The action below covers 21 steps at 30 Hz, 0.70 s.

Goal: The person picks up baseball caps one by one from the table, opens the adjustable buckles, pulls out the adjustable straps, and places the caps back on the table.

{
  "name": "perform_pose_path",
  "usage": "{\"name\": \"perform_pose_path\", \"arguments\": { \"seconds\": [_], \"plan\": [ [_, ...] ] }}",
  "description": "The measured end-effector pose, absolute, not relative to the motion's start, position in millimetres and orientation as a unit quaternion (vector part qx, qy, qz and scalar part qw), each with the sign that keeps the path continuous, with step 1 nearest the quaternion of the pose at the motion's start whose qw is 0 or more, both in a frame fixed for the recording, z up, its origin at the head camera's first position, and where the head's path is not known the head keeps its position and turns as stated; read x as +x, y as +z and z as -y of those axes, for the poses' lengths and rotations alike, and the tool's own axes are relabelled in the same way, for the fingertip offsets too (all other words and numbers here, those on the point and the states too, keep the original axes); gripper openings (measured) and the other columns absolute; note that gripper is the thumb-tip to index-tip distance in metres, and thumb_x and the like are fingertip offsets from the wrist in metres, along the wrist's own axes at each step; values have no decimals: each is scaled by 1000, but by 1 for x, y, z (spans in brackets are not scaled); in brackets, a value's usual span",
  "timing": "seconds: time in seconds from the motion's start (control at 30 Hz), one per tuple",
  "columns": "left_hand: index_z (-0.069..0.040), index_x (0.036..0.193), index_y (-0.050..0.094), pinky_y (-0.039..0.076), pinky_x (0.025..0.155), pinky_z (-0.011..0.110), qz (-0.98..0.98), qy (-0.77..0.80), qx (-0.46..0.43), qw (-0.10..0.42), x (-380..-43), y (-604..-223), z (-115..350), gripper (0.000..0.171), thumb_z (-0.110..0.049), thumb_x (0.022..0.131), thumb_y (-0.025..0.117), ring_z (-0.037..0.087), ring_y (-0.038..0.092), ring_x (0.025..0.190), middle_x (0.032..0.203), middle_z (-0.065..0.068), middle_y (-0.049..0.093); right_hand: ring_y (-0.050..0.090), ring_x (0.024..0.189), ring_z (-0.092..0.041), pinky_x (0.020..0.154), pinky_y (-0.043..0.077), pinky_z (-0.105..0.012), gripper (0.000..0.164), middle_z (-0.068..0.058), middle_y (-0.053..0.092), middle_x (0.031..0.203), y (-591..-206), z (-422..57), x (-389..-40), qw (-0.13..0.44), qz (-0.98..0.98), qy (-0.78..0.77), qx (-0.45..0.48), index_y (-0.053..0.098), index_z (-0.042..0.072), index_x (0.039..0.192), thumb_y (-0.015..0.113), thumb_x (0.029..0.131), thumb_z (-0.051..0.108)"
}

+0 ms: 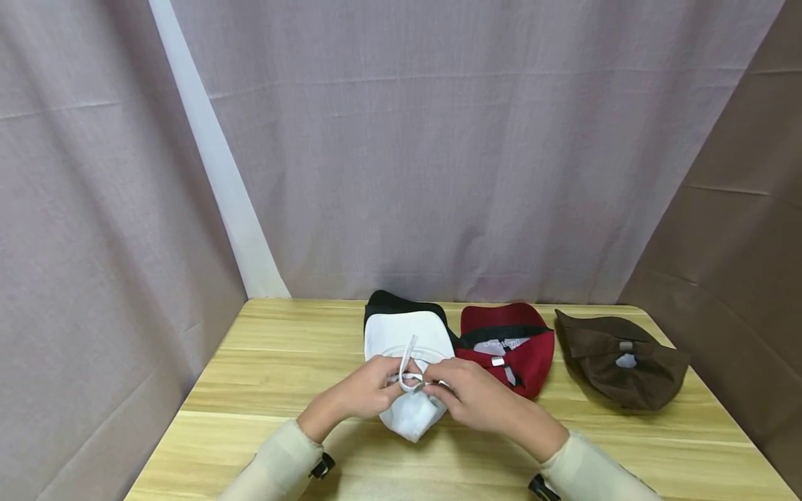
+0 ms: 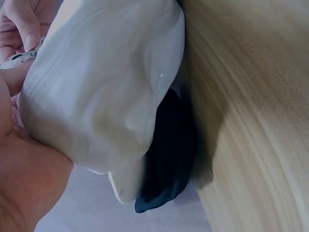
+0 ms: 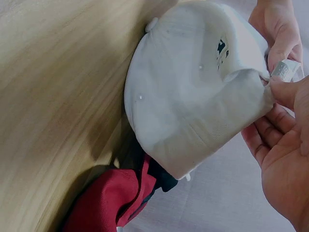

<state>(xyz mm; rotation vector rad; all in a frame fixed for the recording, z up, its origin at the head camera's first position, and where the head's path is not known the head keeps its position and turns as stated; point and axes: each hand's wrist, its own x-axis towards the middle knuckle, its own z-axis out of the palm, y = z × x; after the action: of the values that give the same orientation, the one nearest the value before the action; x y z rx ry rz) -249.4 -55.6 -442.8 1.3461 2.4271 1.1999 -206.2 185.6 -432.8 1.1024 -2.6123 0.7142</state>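
At its narrow white strap, a white cloth cap [image 1: 411, 416] is pinched between the closed fingertips of the left hand [image 1: 368, 390] and the right hand [image 1: 476, 395], over a pale wooden table [image 1: 269, 362]; its small dark emblem [image 3: 222, 50] is shown only from the right wrist; beyond, black [image 1: 396, 303], red [image 1: 534, 362] and brown cloth caps [image 1: 617, 379] are backed by a mauve-grey fabric curtain [image 1: 451, 174], its pale strip [image 1: 216, 153] seen only from the head

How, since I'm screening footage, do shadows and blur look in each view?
Head: soft shadow beside the brown cap; left wrist: shadow on the table beside the black cap, white cap blurry at its brim; right wrist: dark shadow beside the red cap.
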Motion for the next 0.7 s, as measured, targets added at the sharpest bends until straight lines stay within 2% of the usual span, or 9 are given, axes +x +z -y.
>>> {"name": "perform_pose_path", "arguments": {
  "seconds": [0.23,0.4,0.7],
  "plan": [
    [-13,104,74,55,94,24,-811,382,439,64,-247,-445,56,13,-11,105,61,1,64,97,102,0,78,52,76,3,69,47,-16,16,12,65,80,-435,-188,-206,76,877,274,388,68,21,91,74,98,8],
    [-12,104,75,55,92,24,-808,381,445,63,-247,-446,57,15,-7,103,61,2,64,96,101,1,78,53,77,3,71,49,-16,17,10,69,83,-434,-190,-206,73,870,282,397,71,20,93,73,97,4],
    [-16,104,74,53,97,25,-799,386,457,60,-248,-445,59,13,-17,107,62,1,61,99,102,-2,76,57,82,3,75,52,-16,17,10,73,89,-433,-192,-206,85,862,274,418,74,19,99,73,97,2]
  ]
}}
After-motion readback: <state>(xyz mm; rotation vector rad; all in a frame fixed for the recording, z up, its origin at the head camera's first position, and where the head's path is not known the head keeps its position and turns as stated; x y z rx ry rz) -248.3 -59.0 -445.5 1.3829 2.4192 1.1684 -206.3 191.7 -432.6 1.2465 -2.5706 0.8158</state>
